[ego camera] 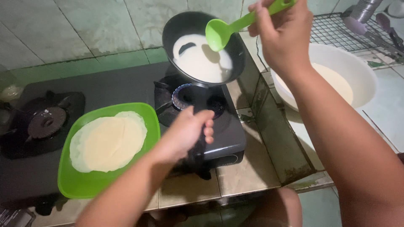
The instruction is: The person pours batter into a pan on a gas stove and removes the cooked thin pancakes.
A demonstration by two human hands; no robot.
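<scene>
Above the burner, left grip clasps tilted pan; right grip clasps ladle.

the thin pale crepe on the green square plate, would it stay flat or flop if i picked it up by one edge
The thin pale crepe would probably flop: it lies wafer-thin, moulded to the green square plate. It likely tears easily, since its edges look lacy and uneven. It seems light for its spread, though it may cling to another crepe underneath.

A lime-green plastic ladle hangs over white batter in a round black metal pan; pale cream crepes lie on a square lime-green plate beside a black stove.
</scene>
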